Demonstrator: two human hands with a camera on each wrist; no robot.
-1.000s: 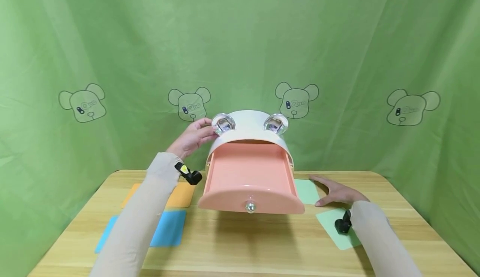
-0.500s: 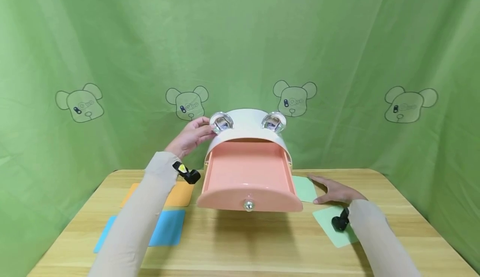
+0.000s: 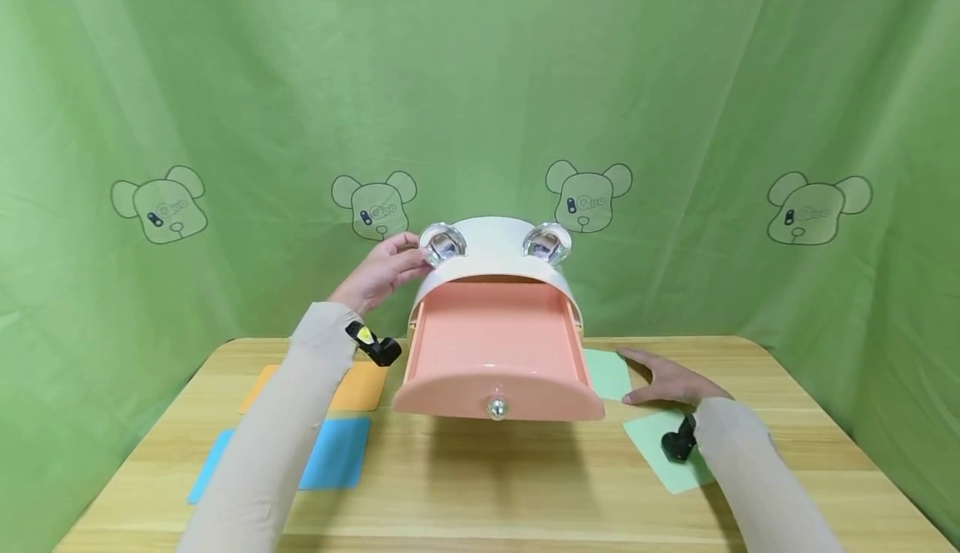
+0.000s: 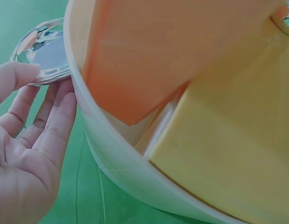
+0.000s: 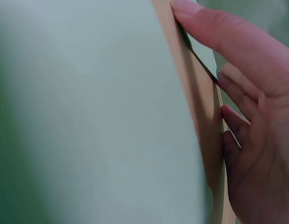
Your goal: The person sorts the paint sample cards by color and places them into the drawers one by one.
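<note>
One white box (image 3: 493,243) between left hand (image 3: 378,274), pinching its silvery eye (image 3: 445,245), and right hand (image 3: 669,380), spread by a green card (image 3: 604,376)

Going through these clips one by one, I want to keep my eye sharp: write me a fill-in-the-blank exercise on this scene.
1. The pink drawer is ____, not shut.
2. The left hand holds one of ____ shiny discs on the white housing.
3. On the left, the farther mat is ____ and the nearer mat blue.
4. The pale mats near the right hand are coloured ____.
Missing words: open; two; orange; green.
</note>
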